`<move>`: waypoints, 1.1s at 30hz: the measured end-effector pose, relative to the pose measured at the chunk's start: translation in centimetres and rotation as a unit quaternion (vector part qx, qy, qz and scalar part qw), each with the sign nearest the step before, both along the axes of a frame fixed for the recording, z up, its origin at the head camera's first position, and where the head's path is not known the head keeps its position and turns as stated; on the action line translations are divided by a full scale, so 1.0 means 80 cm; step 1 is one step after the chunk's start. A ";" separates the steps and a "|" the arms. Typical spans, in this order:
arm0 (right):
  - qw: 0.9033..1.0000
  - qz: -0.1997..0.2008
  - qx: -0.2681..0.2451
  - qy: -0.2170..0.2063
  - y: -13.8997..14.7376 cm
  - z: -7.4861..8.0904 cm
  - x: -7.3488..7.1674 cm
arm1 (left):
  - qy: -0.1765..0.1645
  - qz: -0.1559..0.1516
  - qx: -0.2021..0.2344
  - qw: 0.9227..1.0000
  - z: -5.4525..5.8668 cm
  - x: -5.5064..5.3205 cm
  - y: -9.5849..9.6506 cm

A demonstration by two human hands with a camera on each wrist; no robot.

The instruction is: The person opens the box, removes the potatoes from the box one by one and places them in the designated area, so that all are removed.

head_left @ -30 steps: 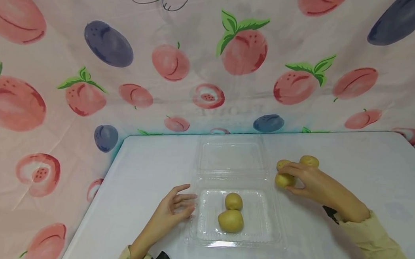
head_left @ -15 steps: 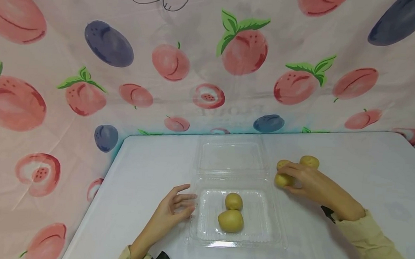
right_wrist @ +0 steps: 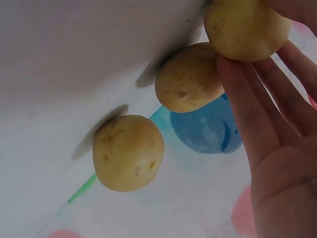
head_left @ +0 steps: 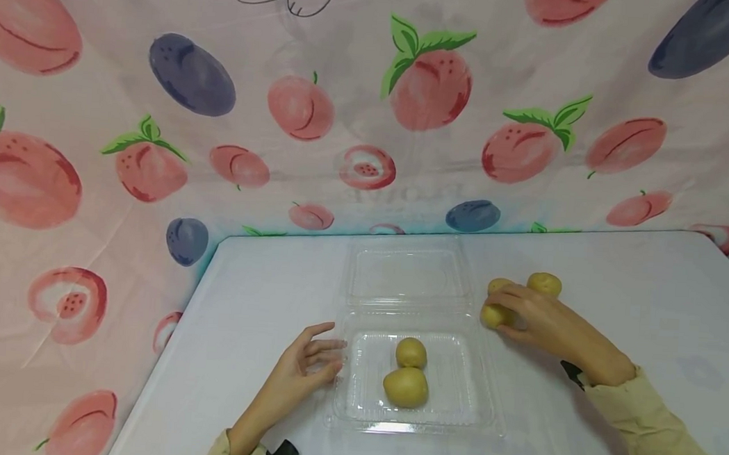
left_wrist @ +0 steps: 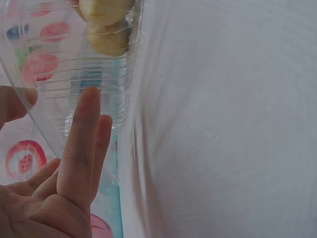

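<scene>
My right hand [head_left: 543,325] pinches a potato [head_left: 495,316] between thumb and fingers, low at the right side of a clear plastic clamshell box [head_left: 455,383]. In the right wrist view the held potato [right_wrist: 242,32] overlaps a second potato [right_wrist: 188,82], and a third potato [right_wrist: 129,153] lies apart. Two more potatoes, a small one [head_left: 410,353] and a larger one [head_left: 406,387], sit one behind the other in the box's base. At the box's left edge is my left hand [head_left: 306,363], fingers relaxed and spread, fingertips right at the rim, holding nothing.
The box's lid [head_left: 408,275] lies folded back flat behind the base. A white cloth covers the table [head_left: 274,277], whose back edge meets a fruit-patterned curtain [head_left: 325,44].
My right hand has shifted slightly left toward the box with the potato it pinches. The left hand and the potatoes in the box have stayed in place.
</scene>
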State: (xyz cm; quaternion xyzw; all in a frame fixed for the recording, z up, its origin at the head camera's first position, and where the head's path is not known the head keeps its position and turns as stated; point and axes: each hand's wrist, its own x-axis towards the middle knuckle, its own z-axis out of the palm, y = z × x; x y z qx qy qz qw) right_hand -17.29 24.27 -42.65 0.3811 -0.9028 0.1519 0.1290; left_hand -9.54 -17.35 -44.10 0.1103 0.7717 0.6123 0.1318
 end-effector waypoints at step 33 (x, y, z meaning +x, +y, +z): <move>0.999 0.020 -0.005 0.046 -0.027 0.042 0.017 | 0.006 -0.001 -0.002 1.000 0.003 0.001 0.000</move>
